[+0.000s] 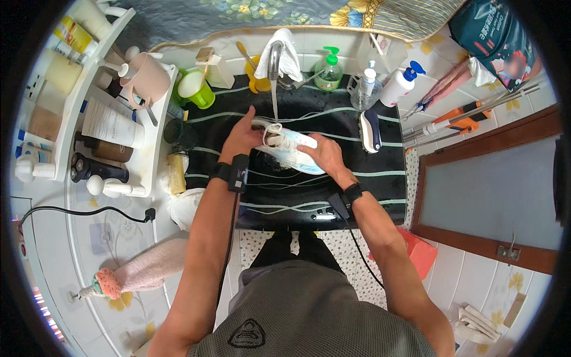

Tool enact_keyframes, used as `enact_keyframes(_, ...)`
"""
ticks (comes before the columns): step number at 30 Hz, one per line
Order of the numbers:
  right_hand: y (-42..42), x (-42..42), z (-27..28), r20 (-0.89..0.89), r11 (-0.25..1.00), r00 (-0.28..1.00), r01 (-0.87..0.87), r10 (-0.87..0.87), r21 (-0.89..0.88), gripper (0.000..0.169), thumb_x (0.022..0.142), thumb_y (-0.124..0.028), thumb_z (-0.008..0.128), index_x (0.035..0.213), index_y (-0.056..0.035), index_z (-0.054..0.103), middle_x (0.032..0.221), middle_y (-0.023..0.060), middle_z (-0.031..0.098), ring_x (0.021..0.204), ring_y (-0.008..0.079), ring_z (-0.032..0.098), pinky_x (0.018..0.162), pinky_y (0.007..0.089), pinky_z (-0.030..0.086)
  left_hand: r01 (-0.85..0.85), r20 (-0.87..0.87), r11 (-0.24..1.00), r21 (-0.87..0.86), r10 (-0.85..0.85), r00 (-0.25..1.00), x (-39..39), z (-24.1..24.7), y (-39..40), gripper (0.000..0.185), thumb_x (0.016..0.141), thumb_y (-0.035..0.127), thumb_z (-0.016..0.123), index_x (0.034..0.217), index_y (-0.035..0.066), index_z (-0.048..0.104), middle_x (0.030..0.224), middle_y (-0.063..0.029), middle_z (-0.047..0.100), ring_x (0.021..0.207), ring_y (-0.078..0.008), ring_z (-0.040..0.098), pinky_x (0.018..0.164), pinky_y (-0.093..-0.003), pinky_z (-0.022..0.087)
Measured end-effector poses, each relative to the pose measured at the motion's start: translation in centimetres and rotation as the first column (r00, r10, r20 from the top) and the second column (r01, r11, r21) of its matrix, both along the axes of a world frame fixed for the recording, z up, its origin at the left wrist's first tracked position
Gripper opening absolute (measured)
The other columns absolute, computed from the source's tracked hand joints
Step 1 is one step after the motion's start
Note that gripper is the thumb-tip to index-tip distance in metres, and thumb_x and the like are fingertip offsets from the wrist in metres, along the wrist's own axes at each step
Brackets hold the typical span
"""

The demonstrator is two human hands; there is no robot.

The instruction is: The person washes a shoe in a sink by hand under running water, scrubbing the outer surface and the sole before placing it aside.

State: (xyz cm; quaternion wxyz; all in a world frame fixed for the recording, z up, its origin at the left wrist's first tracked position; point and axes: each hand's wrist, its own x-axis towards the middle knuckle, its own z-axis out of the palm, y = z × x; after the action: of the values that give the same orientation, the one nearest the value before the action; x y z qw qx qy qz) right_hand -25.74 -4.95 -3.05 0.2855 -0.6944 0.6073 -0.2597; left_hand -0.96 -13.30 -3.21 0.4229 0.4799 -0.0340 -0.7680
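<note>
A white lace-up sports shoe (pixel 292 154) with pale blue patches lies tilted between my hands over the black basin (pixel 285 196). My left hand (pixel 243 138) grips it at the heel end, thumb raised and fingers partly hidden behind the shoe. The fingers and thumb of my right hand (pixel 328 155) are closed on the toe end. From the metal faucet (pixel 274 67), a stream of water (pixel 275 103) falls at the shoe's opening and laces. A white cloth (pixel 289 53) is draped over the faucet.
On the counter's right lies a navy-and-white scrub brush (pixel 371 131). Behind it stand a blue-capped pump bottle (pixel 400 87), a clear mug (pixel 363 94) and a green pump bottle (pixel 329 73). A green cup (pixel 196 89) stands left; a white shelf (pixel 151 160) crowds that side.
</note>
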Motion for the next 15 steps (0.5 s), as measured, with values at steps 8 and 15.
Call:
enact_keyframes(8, 1.5, 0.3, -0.3, -0.190, 0.976, 0.980, 0.016, -0.058, -0.216, 0.050, 0.084, -0.049, 0.069, 0.108, -0.0047, 0.063, 0.087, 0.0224, 0.067, 0.075, 0.0377, 0.067, 0.062, 0.0450, 0.053, -0.118, 0.725, 0.990, -0.078, 0.138, 0.675, -5.0, -5.4, -1.5, 0.055, 0.096, 0.048, 0.055, 0.104, -0.006, 0.065, 0.101, -0.0182, 0.068, 0.089, -0.0332, 0.068, 0.075, -0.0436, 0.053)
enact_keyframes(15, 1.5, -1.2, 1.1, -0.339, 0.955, 0.926, 0.067, -0.168, -0.290, 0.051, 0.082, -0.048, 0.070, 0.109, -0.0056, 0.061, 0.086, 0.0195, 0.065, 0.071, 0.0363, 0.066, 0.056, 0.0432, 0.052, 0.011, 0.728, 0.999, -0.050, 0.028, 0.685, -8.7, 0.2, -1.4, 0.049, 0.100, 0.041, 0.051, 0.106, -0.006, 0.064, 0.100, -0.0215, 0.066, 0.080, -0.0335, 0.066, 0.066, -0.0452, 0.052)
